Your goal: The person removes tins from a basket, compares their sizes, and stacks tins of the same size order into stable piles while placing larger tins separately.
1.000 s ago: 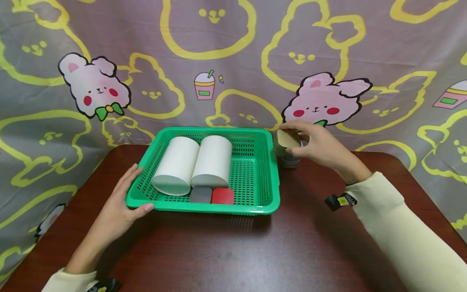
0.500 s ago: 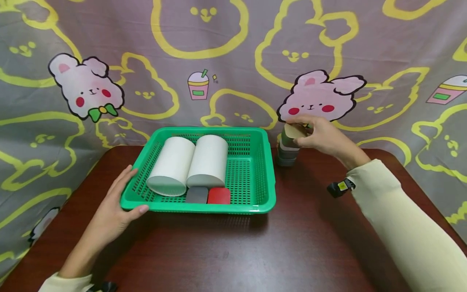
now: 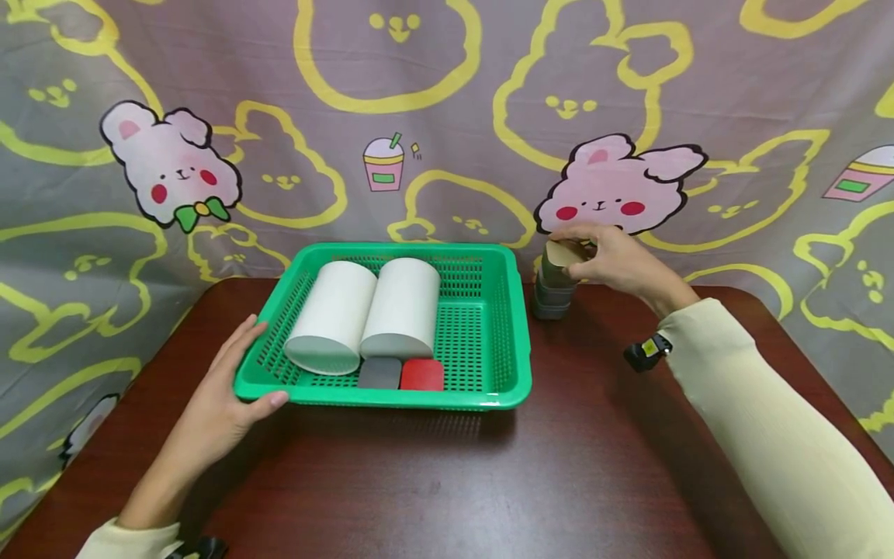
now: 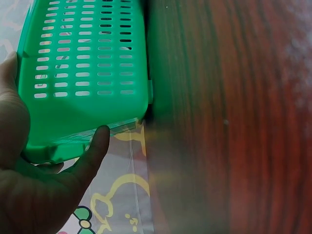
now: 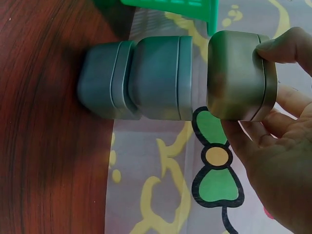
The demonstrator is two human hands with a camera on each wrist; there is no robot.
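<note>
My right hand point(image 3: 608, 260) pinches a small olive-gold tin point(image 5: 236, 75) with a rounded-square top, thumb on one side and fingers on the other. Directly under it stand two grey tins, a lower tin point(image 5: 102, 80) and an upper tin point(image 5: 161, 78), stacked on the table. A narrow gap parts the olive tin from the upper grey one in the right wrist view. With my left hand point(image 3: 220, 396) I hold the near left corner of a green plastic basket point(image 3: 524, 365), thumb against its front. Part of the left fingers is hidden by the basket.
Inside the basket lie two white cylinders point(image 3: 331, 310) point(image 3: 401, 303), with a dark grey square-topped item point(image 3: 379, 373) and a red one point(image 3: 422, 375) along the front. The dark wooden table point(image 3: 433, 481) ends at a patterned cloth point(image 3: 454, 140) behind the basket and the stack.
The olive tin has moved right, away from the basket's side and over the grey stack, then down slightly towards it. My left hand keeps its hold on the basket corner.
</note>
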